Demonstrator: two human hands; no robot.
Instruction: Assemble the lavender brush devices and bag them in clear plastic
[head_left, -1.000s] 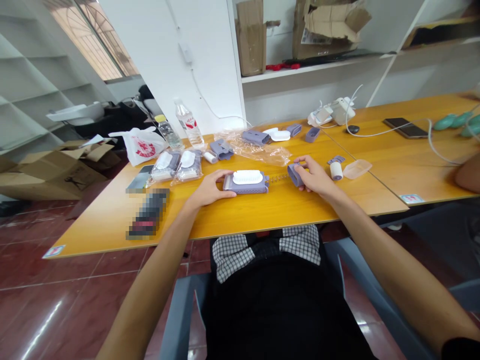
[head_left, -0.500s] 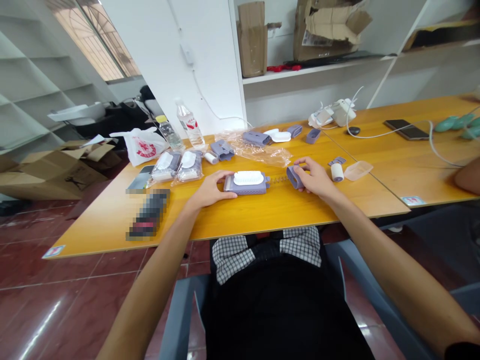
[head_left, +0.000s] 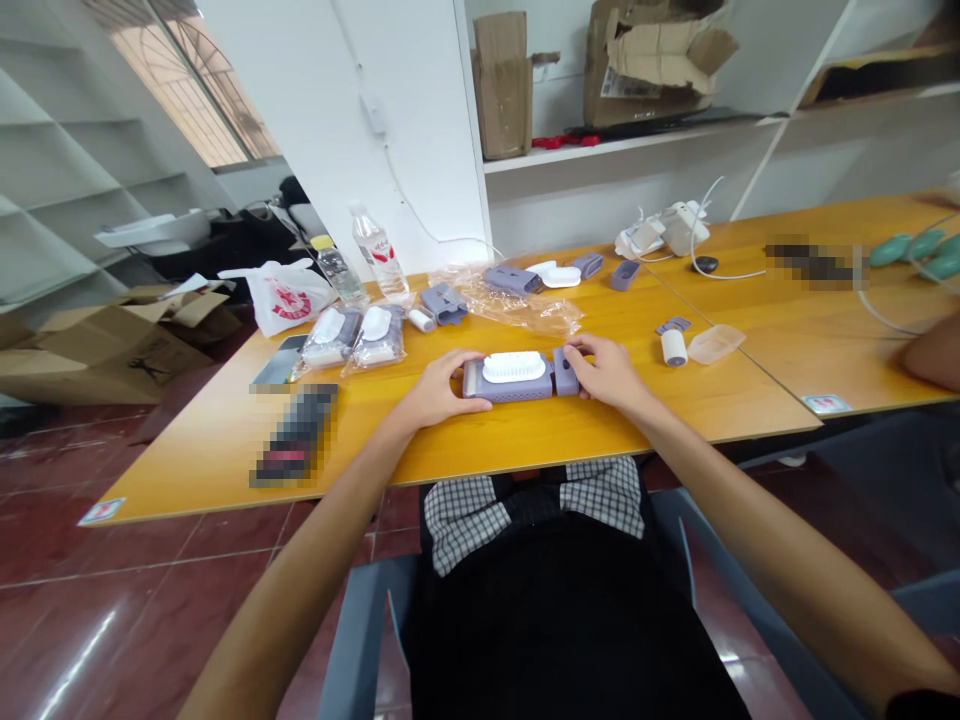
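My left hand [head_left: 442, 392] grips the left end of a purple-grey cleaning brush body [head_left: 517, 391], thumb on the near side and fingers on the far side. White bristles [head_left: 514, 366] face up on top of it. My right hand [head_left: 606, 374] pinches a purple-grey end cap [head_left: 565, 374] at the body's right end. A narrow dark gap shows between cap and body. The spring is out of sight. Right of my hand stand a white roller [head_left: 673, 348], a clear plastic shell [head_left: 717, 344] and a small flat purple part [head_left: 673, 325].
Two bagged brushes [head_left: 379, 338] lie at left, near a white plastic bag [head_left: 281, 297] and two bottles [head_left: 380, 255]. Purple casings [head_left: 513, 280] and clear wrapping [head_left: 536, 313] lie behind. White chargers [head_left: 679, 228] with cables are at back right. Another person's arm [head_left: 934, 358] rests at far right.
My right hand has brought the end cap left against the body's end, and the spring between them no longer shows. My left hand and the body have shifted slightly right.
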